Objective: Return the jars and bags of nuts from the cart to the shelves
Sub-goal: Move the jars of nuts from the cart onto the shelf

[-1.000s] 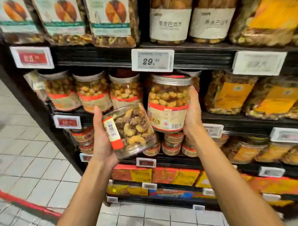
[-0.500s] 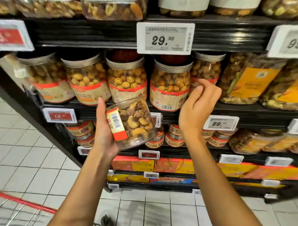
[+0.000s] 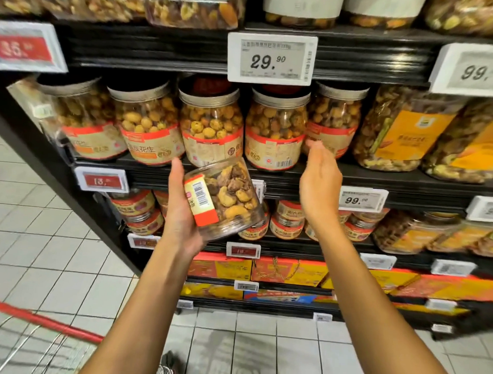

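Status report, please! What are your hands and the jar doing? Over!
Left hand grips tilted mixed-nut jar. Right hand open, empty, near shelf jars. Nothing in the way.

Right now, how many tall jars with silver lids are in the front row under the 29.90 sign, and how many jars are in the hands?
tall silver-lidded jars, front row: 5
small jar held in the left hand: 1
Total: 6

- Bright, even lighting; recesses under the shelves [image 3: 161, 46] are dark.
- Upper left and right edges are blurred; the centre price tag [image 3: 272, 58] is sharp.
- Wide-angle distortion bows shelf lines.
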`<state>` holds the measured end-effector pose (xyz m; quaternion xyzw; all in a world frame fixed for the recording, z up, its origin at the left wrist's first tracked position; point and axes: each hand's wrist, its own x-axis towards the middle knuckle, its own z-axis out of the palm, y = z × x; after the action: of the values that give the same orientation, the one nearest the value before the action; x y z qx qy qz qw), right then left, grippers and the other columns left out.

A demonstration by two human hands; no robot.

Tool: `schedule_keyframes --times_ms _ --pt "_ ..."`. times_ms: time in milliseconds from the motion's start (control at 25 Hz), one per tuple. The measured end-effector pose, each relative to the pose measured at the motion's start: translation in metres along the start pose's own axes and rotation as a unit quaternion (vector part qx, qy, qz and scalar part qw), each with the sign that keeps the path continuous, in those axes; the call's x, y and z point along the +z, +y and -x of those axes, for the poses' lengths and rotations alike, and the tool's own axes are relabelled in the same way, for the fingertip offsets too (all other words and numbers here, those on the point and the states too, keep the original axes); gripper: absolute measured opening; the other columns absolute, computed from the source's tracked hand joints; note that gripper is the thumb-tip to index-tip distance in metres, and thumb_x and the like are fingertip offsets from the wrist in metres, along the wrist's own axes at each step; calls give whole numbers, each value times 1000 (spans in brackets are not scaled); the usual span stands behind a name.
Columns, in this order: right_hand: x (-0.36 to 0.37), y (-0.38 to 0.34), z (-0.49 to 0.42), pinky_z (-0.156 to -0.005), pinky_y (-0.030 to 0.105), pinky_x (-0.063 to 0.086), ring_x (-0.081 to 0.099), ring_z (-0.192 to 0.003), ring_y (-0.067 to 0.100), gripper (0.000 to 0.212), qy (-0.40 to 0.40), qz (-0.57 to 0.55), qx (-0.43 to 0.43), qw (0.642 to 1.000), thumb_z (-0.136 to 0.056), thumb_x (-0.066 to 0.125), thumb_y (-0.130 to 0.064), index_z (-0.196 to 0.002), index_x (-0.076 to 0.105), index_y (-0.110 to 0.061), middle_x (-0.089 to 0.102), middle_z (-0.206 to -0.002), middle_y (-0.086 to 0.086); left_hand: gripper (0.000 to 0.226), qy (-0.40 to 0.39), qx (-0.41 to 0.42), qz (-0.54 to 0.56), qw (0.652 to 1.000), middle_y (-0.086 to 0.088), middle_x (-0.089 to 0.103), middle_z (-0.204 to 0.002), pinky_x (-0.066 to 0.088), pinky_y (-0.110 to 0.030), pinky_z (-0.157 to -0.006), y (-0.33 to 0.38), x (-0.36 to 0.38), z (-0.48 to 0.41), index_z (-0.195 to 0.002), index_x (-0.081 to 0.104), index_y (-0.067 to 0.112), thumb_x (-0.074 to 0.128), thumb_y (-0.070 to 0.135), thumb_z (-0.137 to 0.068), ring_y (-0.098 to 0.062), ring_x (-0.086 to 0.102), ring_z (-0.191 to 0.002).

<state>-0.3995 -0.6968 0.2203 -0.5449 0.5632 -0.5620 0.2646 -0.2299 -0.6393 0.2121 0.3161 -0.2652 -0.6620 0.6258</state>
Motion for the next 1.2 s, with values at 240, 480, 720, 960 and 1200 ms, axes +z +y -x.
schedule_keyframes --times_ms 240,480,720,960,1200 --pt "-19 7 50 -76 17 54 67 -85 4 21 -204 -160 130 957 -99 37 -35 -98 57 -27 67 -101 -3 78 52 -50 -106 992 -17 67 -114 52 -47 -90 -18 14 12 -113 67 10 48 71 -67 -32 64 -107" --pt "-52 23 88 -75 19 54 69 -85 -1 33 -334 -184 199 903 -85 51 -54 -104 60 -29 74 -88 -16 57 141 -15 -276 950 -1 75 -96 52 -36 -89 -68 45 55 -84 77 32 28 58 -95 -13 70 -94" --pt "-111 64 106 -90 36 51 69 -94 19 66 -428 -293 485 704 -82 39 -70 -96 76 -18 72 -104 8 44 -67 339 -614 710 1 42 -143 18 -33 -118 -108 33 114 -135 45 17 25 36 -101 -12 31 -139" --pt "-113 61 126 -97 35 45 64 -106 18 83 -410 -367 488 678 -87 14 -71 -112 68 -13 68 -116 8 46 105 154 -376 908 3 71 -90 50 -24 -84 -134 43 99 -91 66 13 24 27 -104 -5 65 -94" --pt "-68 75 181 -108 28 37 40 -131 7 64 -277 -156 198 927 -88 54 -44 -143 32 -22 39 -146 -2 80 301 -115 -46 945 -12 66 -115 52 -35 -87 -137 18 68 -124 59 12 10 66 -92 -25 63 -103"
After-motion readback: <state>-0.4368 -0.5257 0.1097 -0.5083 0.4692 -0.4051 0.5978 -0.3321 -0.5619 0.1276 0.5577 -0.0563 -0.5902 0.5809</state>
